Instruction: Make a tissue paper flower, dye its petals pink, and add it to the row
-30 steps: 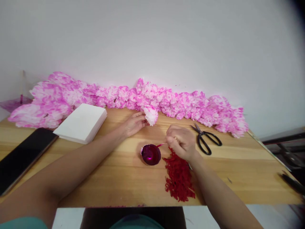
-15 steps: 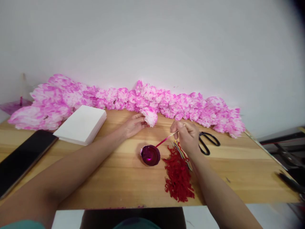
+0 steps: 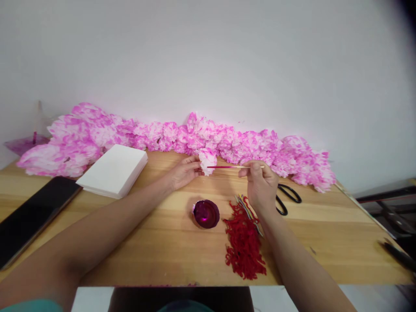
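My left hand is closed on a white paper flower with pink marks on its upper petals. In my right hand I pinch a thin wooden stick, its front half stained dark pink. The stained tip lies at the flower's lower right; whether it touches the petals is hard to tell. Below the hands stands a small round cup of dark magenta liquid. Beside my right wrist lies a bundle of red yarn-like strands.
Pink-and-white paper flowers are heaped along the wall. A stack of white paper and a black phone lie left. Black-handled scissors sit partly behind my right hand. At far left, a stick stands in a purple-stained container.
My right hand has lifted the stick from the cup and brought its stained tip up to the flower. My left hand keeps hold of the flower in nearly the same place.
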Tool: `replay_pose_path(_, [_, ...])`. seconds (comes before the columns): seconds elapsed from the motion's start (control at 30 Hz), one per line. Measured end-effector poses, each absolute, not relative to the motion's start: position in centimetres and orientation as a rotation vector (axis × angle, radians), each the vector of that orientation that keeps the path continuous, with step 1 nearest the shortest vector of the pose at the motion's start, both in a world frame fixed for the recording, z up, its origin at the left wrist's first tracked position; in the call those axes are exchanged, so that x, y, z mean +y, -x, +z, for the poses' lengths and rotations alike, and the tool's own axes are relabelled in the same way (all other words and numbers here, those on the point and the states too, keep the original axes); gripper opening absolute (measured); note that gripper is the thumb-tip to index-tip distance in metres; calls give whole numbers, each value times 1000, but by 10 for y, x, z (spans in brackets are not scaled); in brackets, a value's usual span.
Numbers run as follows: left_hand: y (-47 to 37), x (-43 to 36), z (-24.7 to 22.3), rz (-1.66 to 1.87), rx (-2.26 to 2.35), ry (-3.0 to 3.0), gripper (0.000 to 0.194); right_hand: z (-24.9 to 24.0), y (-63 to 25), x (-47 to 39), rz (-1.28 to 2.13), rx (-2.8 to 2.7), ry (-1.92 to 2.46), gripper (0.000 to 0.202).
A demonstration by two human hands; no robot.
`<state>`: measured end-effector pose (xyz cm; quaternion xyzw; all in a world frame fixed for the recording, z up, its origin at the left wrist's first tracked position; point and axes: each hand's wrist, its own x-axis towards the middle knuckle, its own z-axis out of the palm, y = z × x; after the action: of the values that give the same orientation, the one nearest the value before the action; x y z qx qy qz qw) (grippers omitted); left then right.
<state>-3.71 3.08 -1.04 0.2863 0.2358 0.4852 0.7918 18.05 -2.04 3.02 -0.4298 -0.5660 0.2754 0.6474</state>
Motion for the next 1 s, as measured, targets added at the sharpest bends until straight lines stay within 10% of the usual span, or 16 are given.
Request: replay_pose_path(1.0, [39,33,-9,1052,490,-542,17,33,-175,-25,548,-1370,1053,34])
